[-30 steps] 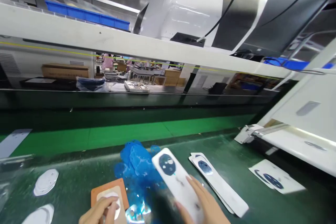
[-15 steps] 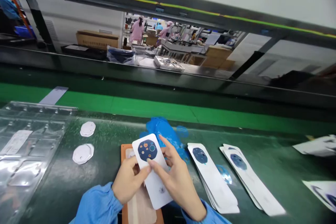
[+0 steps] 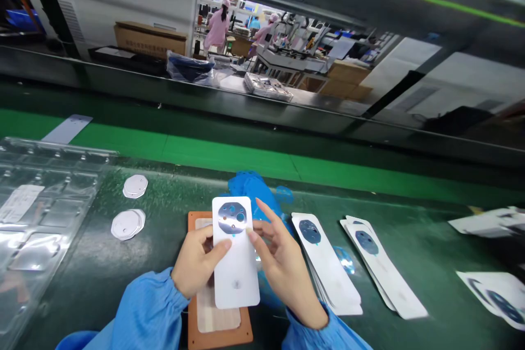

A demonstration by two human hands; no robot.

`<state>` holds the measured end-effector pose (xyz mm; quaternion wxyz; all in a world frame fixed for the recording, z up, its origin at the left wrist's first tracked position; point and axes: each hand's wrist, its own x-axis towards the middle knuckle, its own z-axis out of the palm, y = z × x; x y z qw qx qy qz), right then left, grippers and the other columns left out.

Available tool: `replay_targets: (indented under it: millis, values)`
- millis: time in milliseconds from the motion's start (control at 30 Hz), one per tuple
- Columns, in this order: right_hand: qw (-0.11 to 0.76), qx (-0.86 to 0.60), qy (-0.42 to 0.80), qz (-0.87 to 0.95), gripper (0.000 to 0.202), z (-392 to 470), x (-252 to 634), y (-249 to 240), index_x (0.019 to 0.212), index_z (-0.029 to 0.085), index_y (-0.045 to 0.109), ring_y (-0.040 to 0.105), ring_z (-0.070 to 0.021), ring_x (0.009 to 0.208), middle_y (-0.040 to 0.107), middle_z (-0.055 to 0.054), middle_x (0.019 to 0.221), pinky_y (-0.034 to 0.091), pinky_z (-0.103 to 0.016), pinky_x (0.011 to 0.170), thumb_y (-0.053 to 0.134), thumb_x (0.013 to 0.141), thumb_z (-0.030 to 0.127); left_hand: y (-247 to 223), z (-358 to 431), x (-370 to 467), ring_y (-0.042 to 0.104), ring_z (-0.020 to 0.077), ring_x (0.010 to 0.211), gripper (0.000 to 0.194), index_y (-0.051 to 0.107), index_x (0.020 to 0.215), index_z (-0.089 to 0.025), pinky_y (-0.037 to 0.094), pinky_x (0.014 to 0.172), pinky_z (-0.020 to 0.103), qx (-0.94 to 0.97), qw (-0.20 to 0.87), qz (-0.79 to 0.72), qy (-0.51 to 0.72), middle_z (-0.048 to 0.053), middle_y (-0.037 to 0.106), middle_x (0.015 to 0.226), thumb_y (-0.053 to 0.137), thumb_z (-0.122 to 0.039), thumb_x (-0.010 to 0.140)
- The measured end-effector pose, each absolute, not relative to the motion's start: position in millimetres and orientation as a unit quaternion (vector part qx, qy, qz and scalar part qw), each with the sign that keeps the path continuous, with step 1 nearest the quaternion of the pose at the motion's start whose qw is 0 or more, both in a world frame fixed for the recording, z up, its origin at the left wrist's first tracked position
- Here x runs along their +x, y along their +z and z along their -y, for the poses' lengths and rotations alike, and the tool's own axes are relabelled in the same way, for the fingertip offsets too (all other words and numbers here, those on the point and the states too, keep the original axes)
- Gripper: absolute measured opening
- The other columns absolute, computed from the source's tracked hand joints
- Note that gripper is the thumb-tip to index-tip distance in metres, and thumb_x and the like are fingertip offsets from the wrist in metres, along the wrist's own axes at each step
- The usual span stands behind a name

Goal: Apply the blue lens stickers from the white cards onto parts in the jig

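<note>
A scuffed dark-green bench (image 3: 94, 279) bears a clear tray (image 3: 36, 232) at left, with people (image 3: 217, 30) in pink and a cardboard box (image 3: 150, 41) beyond. The left hand (image 3: 194, 262) and right hand (image 3: 283, 262) pinch a white panel (image 3: 235, 268) by opposite edges above an orange fixture (image 3: 221, 340). Print on the box and the tray's label (image 3: 20, 203) is too small to read.

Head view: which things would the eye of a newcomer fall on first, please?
At the lower middle, the white panel with a shiny patch near its top stands out, in the grip of the left hand, with the right hand at its other edge. Just behind it, a bright blue heap lies on the dark green table. To the right, two stacks of similar panels lie fanned.
</note>
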<state>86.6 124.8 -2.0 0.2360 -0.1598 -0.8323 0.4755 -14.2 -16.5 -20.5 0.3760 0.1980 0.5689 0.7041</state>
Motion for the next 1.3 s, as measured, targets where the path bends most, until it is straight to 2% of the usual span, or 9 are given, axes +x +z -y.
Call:
replay_targets:
  millis: [100, 233, 500, 700, 833, 967, 1067, 1167, 1300]
  values:
    - [0.333, -0.109, 0.205, 0.914, 0.027, -128.1, 90.2, 5.8, 0.123, 0.021, 0.061, 0.064, -0.0227, 0.099, 0.063, -0.013, 0.116, 0.058, -0.035, 0.075, 0.055, 0.097, 0.025, -17.9, 16.2, -14.7, 0.058, 0.0157, 0.065, 0.036, 0.071, 0.079, -0.011, 0.045, 0.059, 0.025, 0.184, 0.375, -0.589, 0.692, 0.007, 0.068, 0.076, 0.071, -0.047, 0.076]
    - [0.273, 0.027, 0.048, 0.961, 0.017, -126.5, 89.4, 15.3, 0.107, 0.016, 0.067, 0.061, -0.0196, 0.087, 0.067, -0.010, 0.098, 0.054, -0.029, 0.067, 0.052, 0.099, 0.020, -16.8, 16.1, -15.0, 0.053, 0.0136, 0.061, 0.032, 0.068, 0.073, -0.012, 0.041, 0.056, 0.024, 0.193, 0.362, -0.607, 0.680, 0.004, 0.063, 0.069, 0.067, -0.043, 0.077]
    - [0.213, 0.092, -0.056, 0.971, 0.029, -126.3, 85.8, 11.7, 0.114, 0.007, 0.064, 0.061, -0.0219, 0.088, 0.065, -0.014, 0.101, 0.051, -0.030, 0.060, 0.040, 0.097, 0.006, -23.4, 15.8, -14.4, 0.054, 0.0154, 0.067, 0.027, 0.072, 0.078, -0.011, 0.042, 0.059, 0.024, 0.230, 0.341, -0.629, 0.660, 0.006, 0.064, 0.073, 0.061, -0.036, 0.082]
    - [0.207, 0.102, -0.155, 0.961, 0.032, -116.9, 78.4, 10.2, 0.109, 0.007, 0.064, 0.055, -0.0194, 0.073, 0.063, -0.012, 0.084, 0.046, -0.029, 0.050, 0.034, 0.097, 0.005, -24.6, 15.3, -14.5, 0.051, 0.0148, 0.064, 0.031, 0.068, 0.073, -0.011, 0.041, 0.057, 0.025, 0.219, 0.328, -0.656, 0.644, 0.005, 0.060, 0.069, 0.058, -0.039, 0.082]
    - [0.217, 0.111, -0.150, 0.958, 0.024, -113.4, 75.1, 4.5, 0.103, 0.004, 0.064, 0.054, -0.0195, 0.070, 0.058, -0.009, 0.077, 0.042, -0.030, 0.048, 0.040, 0.096, 0.005, -28.7, 14.9, -15.3, 0.050, 0.0136, 0.059, 0.033, 0.065, 0.067, -0.012, 0.040, 0.056, 0.025, 0.217, 0.318, -0.672, 0.633, 0.003, 0.058, 0.063, 0.059, -0.042, 0.081]
    - [0.232, 0.112, -0.115, 0.960, 0.028, -124.0, 70.9, 0.2, 0.104, 0.006, 0.064, 0.055, -0.0187, 0.074, 0.062, -0.010, 0.084, 0.041, -0.029, 0.050, 0.037, 0.098, 0.007, -32.5, 14.4, -16.0, 0.050, 0.0140, 0.057, 0.037, 0.066, 0.068, -0.012, 0.040, 0.054, 0.025, 0.204, 0.334, -0.666, 0.635, 0.004, 0.060, 0.062, 0.062, -0.046, 0.079]
    - [0.272, 0.051, -0.117, 0.954, 0.023, -150.0, 64.3, -3.7, 0.104, 0.010, 0.064, 0.057, -0.0177, 0.079, 0.065, -0.009, 0.088, 0.042, -0.027, 0.054, 0.041, 0.100, 0.011, -32.9, 15.1, -16.6, 0.053, 0.0155, 0.057, 0.037, 0.067, 0.068, -0.012, 0.039, 0.052, 0.025, 0.196, 0.365, -0.654, 0.633, 0.005, 0.062, 0.062, 0.065, -0.048, 0.076]
    - [0.286, -0.098, -0.148, 0.942, 0.019, -185.7, 58.1, -15.1, 0.095, 0.015, 0.066, 0.060, -0.0175, 0.077, 0.067, -0.006, 0.084, 0.043, -0.025, 0.056, 0.047, 0.098, 0.012, -31.8, 16.6, -19.8, 0.055, 0.0164, 0.058, 0.037, 0.068, 0.067, -0.011, 0.040, 0.052, 0.025, 0.190, 0.344, -0.664, 0.637, 0.006, 0.064, 0.064, 0.067, -0.047, 0.075]
    - [0.175, -0.106, -0.160, 0.966, 0.020, -221.0, 57.4, -43.3, 0.097, 0.014, 0.068, 0.065, -0.0205, 0.085, 0.071, -0.009, 0.095, 0.052, -0.027, 0.067, 0.051, 0.092, 0.004, -28.0, 18.2, -27.2, 0.062, 0.0185, 0.066, 0.039, 0.072, 0.081, -0.009, 0.046, 0.058, 0.025, 0.132, 0.314, -0.636, 0.692, 0.008, 0.071, 0.075, 0.073, -0.048, 0.071]
